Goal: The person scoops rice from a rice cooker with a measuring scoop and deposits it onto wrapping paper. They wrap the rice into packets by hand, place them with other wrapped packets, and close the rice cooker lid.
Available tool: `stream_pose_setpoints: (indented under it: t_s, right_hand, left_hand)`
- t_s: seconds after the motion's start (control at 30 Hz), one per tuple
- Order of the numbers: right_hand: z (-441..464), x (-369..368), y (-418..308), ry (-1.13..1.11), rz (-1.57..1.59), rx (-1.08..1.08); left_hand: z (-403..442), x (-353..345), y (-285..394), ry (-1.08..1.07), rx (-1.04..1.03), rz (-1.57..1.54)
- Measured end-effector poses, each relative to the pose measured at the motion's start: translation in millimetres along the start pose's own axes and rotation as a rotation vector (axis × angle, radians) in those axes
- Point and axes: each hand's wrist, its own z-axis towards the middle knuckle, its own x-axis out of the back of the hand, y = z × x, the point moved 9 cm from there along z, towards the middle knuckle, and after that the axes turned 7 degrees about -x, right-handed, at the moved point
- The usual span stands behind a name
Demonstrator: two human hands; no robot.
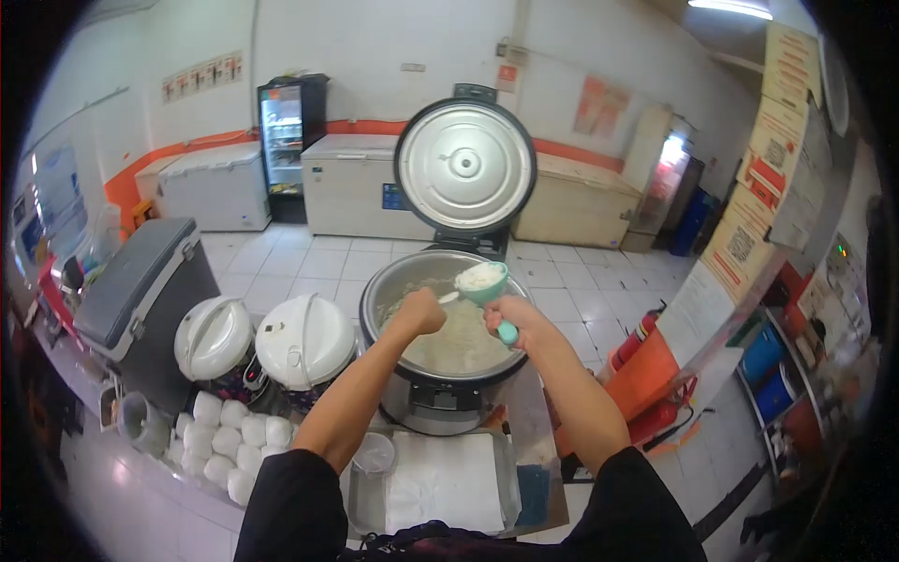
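Observation:
A large round cooker (440, 391) stands in the middle with its metal lid (465, 164) raised, and pale rice (459, 348) lies inside. Over its right side, my right hand (521, 323) is closed round the handle of a green scoop (484, 292) heaped with white rice. My left hand (420, 312) is closed above the pot, its fingers round a pale utensil (449, 297) whose end points toward the scoop. The rest of that utensil is hidden by the hand.
Near the front edge lies a metal tray (510, 478) with white paper and a clear cup (375, 452). White wrapped bundles (225, 440), two white-lidded cookers (305, 342) and a grey cooler box (131, 281) are at left; fire extinguishers (639, 339) at right.

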Motion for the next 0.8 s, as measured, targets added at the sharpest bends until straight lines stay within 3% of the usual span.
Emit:
stream_pose_setpoints:
  t_s: [0.07,0.13,0.23,0.3,0.37,0.4,0.43,0.47,0.5,0.57,0.63,0.7,0.73,0.77,0.8]
  right_hand:
    - [-12.2,0.9,-0.6,-0.027,0.108,0.003]
    - [-27.9,-0.4,5.4,-0.072,0.196,-0.013]
    - [-99.6,-15.7,17.9,-0.147,0.109,0.124]
    - [-151.0,-20.0,47.1,-0.179,0.13,0.135]
    - [-166.3,2.0,107.4,-0.189,0.157,0.088]
    - [-170.9,15.4,137.7,-0.249,0.215,0.149]
    - [-176.8,27.1,167.3,-0.314,0.275,0.221]
    - [-170.6,48.1,212.0,-0.262,0.382,0.129]
    - [-167.6,55.8,238.8,-0.261,0.379,0.088]
    - [-170.7,59.8,274.5,-0.317,0.5,0.059]
    - [-174.8,47.2,283.2,-0.314,0.523,0.091]
    - [-196.4,55.5,260.8,0.214,-0.061,0.443]
    - [-203.1,59.3,261.4,0.289,-0.328,0.679]
    - [-191.4,71.7,274.7,0.295,-0.326,0.68]
    - [-198.6,63.0,273.8,0.397,-0.781,0.974]
  left_hand:
    - [-10.7,1.6,-2.7,-0.06,0.137,-0.005]
    - [-39.5,35.7,19.4,0.147,0.106,0.332]
    - [-115.1,92.5,56.6,0.733,-0.228,0.136]
    - [-195.6,104.0,67.6,0.948,-0.358,-0.175]
    - [-269.1,49.8,39.9,0.926,-0.561,-0.332]
    - [-298.5,18.8,21.0,0.888,-0.477,-0.344]
    - [-307.7,-33.5,5.0,0.526,-0.341,-0.364]
    - [-321.3,-88.0,-9.0,0.174,-0.22,-0.388]
    - [-335.6,-112.9,-22.6,0.173,-0.18,-0.394]
    - [-360.9,-177.3,-47.5,-0.059,-0.032,-0.442]
    - [-374.8,-196.2,-51.1,-0.093,-0.093,-0.297]
    - [-389.8,-211.9,-49.0,-0.142,-0.17,-0.162]
    - [-390.4,-215.8,-52.4,-0.152,-0.157,-0.169]
    - [-389.3,-218.2,-54.9,-0.158,-0.151,-0.175]
    - [-388.9,-218.7,-54.1,-0.159,-0.157,-0.177]
